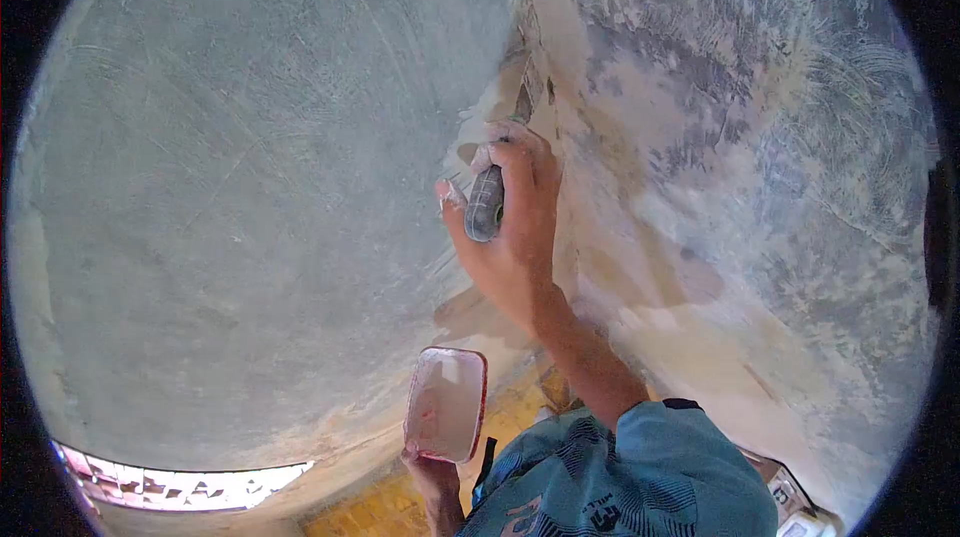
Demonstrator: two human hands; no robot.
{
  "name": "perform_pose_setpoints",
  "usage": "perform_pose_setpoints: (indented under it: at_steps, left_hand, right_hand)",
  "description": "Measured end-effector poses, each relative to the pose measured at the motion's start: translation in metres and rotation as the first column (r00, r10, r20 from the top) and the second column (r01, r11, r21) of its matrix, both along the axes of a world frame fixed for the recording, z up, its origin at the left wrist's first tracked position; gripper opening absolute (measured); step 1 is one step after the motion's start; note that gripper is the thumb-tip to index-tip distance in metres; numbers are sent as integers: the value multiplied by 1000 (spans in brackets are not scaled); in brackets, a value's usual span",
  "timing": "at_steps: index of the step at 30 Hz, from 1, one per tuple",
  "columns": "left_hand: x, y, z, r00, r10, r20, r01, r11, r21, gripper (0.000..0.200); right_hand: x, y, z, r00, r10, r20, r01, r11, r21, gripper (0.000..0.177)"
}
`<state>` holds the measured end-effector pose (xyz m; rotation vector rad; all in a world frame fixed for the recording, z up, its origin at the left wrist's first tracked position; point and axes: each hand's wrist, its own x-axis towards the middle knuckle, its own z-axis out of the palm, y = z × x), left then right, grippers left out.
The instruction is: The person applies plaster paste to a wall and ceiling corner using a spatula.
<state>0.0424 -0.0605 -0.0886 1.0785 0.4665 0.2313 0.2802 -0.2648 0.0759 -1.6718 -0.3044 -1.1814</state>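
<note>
My right hand [520, 222] is raised against a wall corner, with fingers wrapped round the dark, ridged handle of a putty knife [484, 207]. Its narrow blade points up along the corner seam, partly hidden by my fingers. White paste is smeared on the thumb and fingertips. Lower down, my left hand [433, 477] grips the near end of a rectangular tub [448, 402] with a reddish rim. The tub is tilted so that its inside shows, coated with whitish paste.
A grey plastered wall [260, 187] fills the left, and a patchier wall [720, 137] meets it on the right. Yellowish floor [380, 507] shows below. A bright opening [190, 487] lies at lower left, and a pale object [805, 522] stands at lower right.
</note>
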Motion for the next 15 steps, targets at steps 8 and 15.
perform_pose_setpoints:
  at_steps: [8,15]
  left_hand:
    - [3,-1,0,998,44,-51,-47,997,-62,64]
    - [1,3,-10,995,89,-52,-94,989,-112,70]
  right_hand:
    - [-49,40,8,969,244,-33,-243,970,23,40]
    - [-66,23,0,972,219,-88,-219,976,5,42]
